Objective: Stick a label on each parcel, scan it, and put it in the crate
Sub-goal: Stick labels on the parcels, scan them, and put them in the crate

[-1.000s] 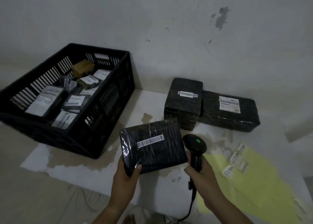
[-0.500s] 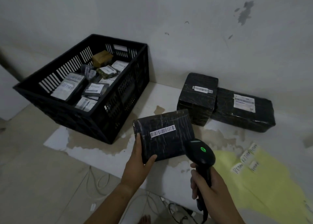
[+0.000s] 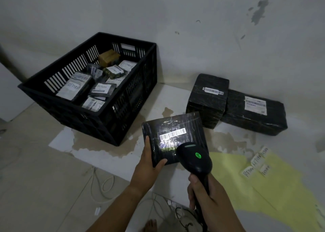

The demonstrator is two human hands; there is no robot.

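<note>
We held the black wrapped parcel in the air just above the floor, its barcode label face up and lit by a pale glow. Our left hand gripped its seven o'clock corner, fingers curled under the near edge and the thumb laid along the left side. At five o'clock from the parcel, our right hand was clenched round the handle of a black barcode scanner, whose head overlapped the parcel's near corner and showed a green light.

At ten o'clock stood the black slatted crate, with labelled parcels lying inside, several marked RETURN. At two o'clock, against the wall, two more black parcels touched side by side, each with a label on top. At four o'clock lay a yellow backing sheet carrying a few handwritten RETURN labels. White cables looped on the floor at seven o'clock.
</note>
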